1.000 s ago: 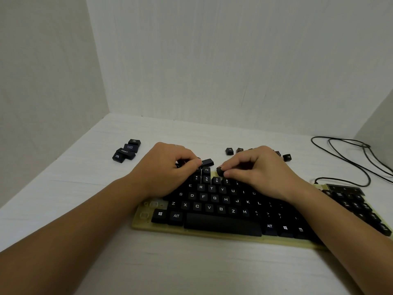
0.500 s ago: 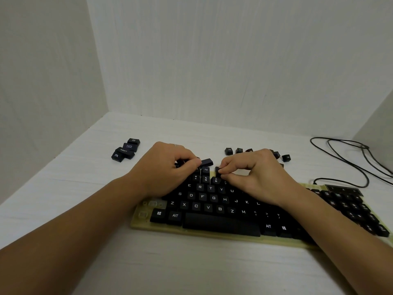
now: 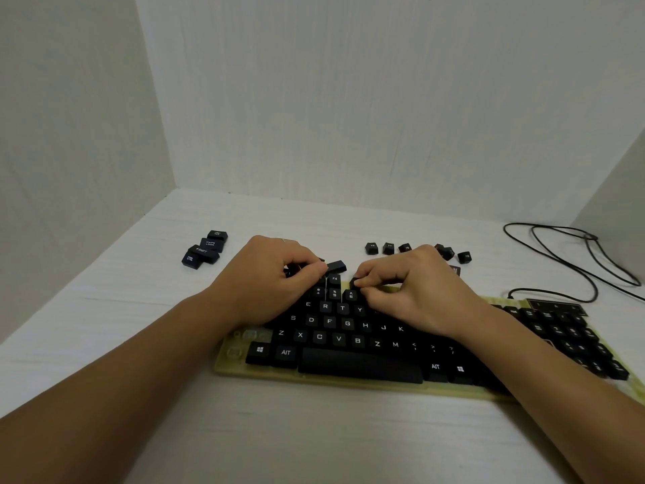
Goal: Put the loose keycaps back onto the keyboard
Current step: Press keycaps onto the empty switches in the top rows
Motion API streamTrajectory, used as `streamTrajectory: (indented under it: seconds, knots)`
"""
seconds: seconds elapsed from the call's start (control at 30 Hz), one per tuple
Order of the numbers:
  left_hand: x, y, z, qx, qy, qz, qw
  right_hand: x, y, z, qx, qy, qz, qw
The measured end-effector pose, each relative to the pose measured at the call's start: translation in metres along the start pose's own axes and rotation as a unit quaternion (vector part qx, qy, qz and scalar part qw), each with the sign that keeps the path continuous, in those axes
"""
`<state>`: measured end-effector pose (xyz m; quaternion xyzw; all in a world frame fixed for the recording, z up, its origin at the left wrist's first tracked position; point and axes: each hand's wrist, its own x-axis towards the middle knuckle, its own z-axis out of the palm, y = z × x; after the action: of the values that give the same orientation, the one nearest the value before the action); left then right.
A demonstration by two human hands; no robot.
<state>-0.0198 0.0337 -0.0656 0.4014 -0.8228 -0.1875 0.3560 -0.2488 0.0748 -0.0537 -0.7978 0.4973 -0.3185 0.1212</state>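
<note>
A black keyboard on a yellowish base lies across the white table, with bare sockets at its left edge. My left hand hovers over the top-left rows and pinches a loose black keycap between thumb and fingers. My right hand sits over the upper middle rows, its fingertips pinching a small black keycap just above the number row. Loose keycaps lie in a pile at the far left and in a row behind my right hand.
The keyboard's black cable loops over the table at the far right. White walls close the space at the back, left and right. Bare tabletop lies in front of the keyboard.
My right hand has shifted slightly left and down along the top row with its keycap. My left hand has stayed in place, still holding its keycap.
</note>
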Motion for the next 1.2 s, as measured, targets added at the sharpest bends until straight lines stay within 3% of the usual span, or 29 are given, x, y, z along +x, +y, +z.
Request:
streamTrajectory:
  seconds: [0.27, 0.43, 0.57, 0.77, 0.93, 1.2]
  knots:
    - [0.0, 0.0, -0.001, 0.005, 0.0, 0.001, 1.0, 0.003, -0.003, -0.007, 0.081, -0.043, 0.084, 0.992]
    - [0.001, -0.002, 0.001, -0.003, 0.002, 0.0, 1.0, 0.008, -0.012, -0.009, -0.063, -0.084, 0.052, 0.993]
    - [0.002, -0.001, 0.001, 0.001, 0.006, 0.004, 1.0, 0.007, -0.017, -0.003, -0.134, -0.107, -0.026, 0.985]
    - [0.001, -0.001, 0.001, -0.008, 0.002, 0.0, 1.0, 0.003, -0.012, 0.001, -0.105, -0.089, 0.028, 0.99]
    - [0.0, 0.001, 0.0, -0.012, -0.002, -0.005, 1.0, 0.005, -0.008, -0.001, 0.015, -0.002, 0.09, 0.996]
    - [0.001, 0.002, -0.001, -0.007, 0.001, -0.003, 1.0, 0.001, -0.008, -0.002, -0.023, -0.014, 0.087, 0.996]
